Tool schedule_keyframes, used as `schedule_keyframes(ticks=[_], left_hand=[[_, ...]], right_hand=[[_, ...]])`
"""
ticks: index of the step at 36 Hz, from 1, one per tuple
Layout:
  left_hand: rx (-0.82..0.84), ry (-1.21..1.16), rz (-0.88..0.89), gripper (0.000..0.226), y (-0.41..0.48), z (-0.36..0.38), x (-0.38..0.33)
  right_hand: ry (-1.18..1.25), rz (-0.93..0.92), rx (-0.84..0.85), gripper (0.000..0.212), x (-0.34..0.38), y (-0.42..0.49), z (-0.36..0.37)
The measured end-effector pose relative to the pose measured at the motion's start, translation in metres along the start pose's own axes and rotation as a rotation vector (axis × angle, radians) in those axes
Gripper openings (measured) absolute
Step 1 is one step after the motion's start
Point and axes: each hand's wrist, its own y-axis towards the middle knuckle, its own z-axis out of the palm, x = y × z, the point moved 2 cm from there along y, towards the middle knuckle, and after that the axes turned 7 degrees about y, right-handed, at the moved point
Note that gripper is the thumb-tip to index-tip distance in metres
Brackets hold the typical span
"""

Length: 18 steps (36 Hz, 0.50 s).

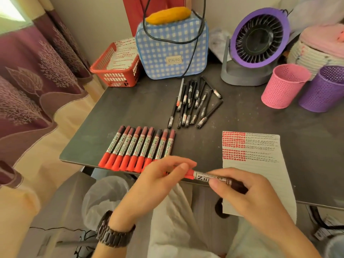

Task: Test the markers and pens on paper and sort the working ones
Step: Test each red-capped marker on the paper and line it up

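**Both hands hold one red marker at the counter's near edge**

At the bottom of the frame the person's left wrist wears a dark watch (113, 233). Just above it, the left hand (160, 175) pinches the red end of a marker (206, 176) between thumb and fingertips. The right hand (247, 194) is curled round the marker's dark end, with its thumb on the printed label. The marker lies level across the lower centre of the frame, over the near edge of the dark counter (141, 108).

Under the right hand lies a lined sheet of paper (260, 175), whose near end reaches past the counter's edge. Its upper part carries blocks of red marks on the left and rows of dark scribbles on the right; the lower lines are blank.

Left of the paper, just above the left hand, a row of red markers (137, 148) lies side by side, touching, red ends toward the person. Farther up, at centre, a loose pile of black pens (195, 103) lies well apart from the row.

At the right stand a pink mesh cup (283, 86) and a purple mesh cup (322, 90), just beside each other. Behind them are a purple-rimmed fan (260, 38) and a woven basket (316, 51). At upper centre stands a blue checked bag (173, 47), with a red plastic basket (115, 71) to its left holding marked sheets. A patterned purple curtain (28, 71) fills the left side of the frame.
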Motion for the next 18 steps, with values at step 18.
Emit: schedule_keyframes(ticks=[18], left_hand=[[-0.385, 0.526, -0.019, 0.015, -0.041, -0.126, 0.035]], right_hand=[[-0.354, -0.09, 0.065, 0.059, 0.013, 0.068, 0.05]])
